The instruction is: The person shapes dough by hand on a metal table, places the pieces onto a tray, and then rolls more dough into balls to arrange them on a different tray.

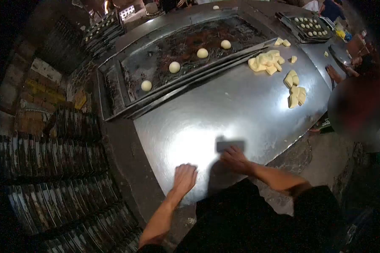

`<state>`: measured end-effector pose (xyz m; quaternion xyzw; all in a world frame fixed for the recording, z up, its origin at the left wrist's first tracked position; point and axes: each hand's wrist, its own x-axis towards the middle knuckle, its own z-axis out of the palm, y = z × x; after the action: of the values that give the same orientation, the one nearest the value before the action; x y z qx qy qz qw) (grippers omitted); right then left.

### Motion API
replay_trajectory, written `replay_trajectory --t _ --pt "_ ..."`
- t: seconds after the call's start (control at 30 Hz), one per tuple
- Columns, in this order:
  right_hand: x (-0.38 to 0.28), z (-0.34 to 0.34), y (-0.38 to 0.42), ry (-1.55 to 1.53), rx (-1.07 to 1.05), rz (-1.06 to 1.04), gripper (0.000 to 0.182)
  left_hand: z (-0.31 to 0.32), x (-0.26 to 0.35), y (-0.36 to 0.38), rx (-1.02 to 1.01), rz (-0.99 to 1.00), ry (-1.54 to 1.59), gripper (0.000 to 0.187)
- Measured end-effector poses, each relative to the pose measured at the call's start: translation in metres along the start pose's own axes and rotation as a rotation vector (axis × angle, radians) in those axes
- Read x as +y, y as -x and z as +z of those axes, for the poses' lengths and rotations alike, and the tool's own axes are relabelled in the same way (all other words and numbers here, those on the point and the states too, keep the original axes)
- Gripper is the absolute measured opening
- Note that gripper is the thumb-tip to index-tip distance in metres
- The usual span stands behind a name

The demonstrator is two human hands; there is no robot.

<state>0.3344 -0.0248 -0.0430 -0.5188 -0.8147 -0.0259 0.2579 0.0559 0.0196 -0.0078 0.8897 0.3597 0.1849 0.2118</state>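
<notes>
My right hand point(234, 160) is closed on a flat grey dough scraper point(230, 146), blurred by motion, just over the metal tabletop point(173, 109). To its left, near the front edge, my left hand point(185, 178) sits with fingers curled down and together on the metal. Whatever may lie beneath those fingers is hidden. A heap of cut pale dough pieces point(266, 62) rests farther along the table, and smaller clusters of dough pieces point(297, 97) lie to its right.
Behind the table, a large dark baking tray point(156, 50) carries several round dough balls point(174, 67). Another tray of dough balls point(310, 26) stands at the far right. Racks of stacked trays point(50, 156) fill the left side. A co-worker's hand point(334, 74) is at the right edge.
</notes>
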Motion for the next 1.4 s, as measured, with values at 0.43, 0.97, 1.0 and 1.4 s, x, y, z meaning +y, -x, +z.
replay_trajectory --t 0.43,0.97,1.0,1.4 --pt "0.042 0.054 -0.023 -0.032 0.056 0.001 0.025 -0.017 -0.037 0.002 -0.244 -0.009 -0.105 0.017" --pt "0.044 0.015 -0.109 -0.186 -0.014 0.323 0.014 -0.003 -0.034 -0.087 0.421 -0.423 0.077 0.016" --pt "0.022 0.026 -0.112 -0.232 0.011 0.348 0.011 0.009 -0.020 -0.083 0.363 -0.402 0.094 0.016" --pt "0.006 0.008 -0.097 -0.233 -0.170 0.242 0.009 0.004 -0.007 -0.076 0.394 -0.397 0.120 0.018"
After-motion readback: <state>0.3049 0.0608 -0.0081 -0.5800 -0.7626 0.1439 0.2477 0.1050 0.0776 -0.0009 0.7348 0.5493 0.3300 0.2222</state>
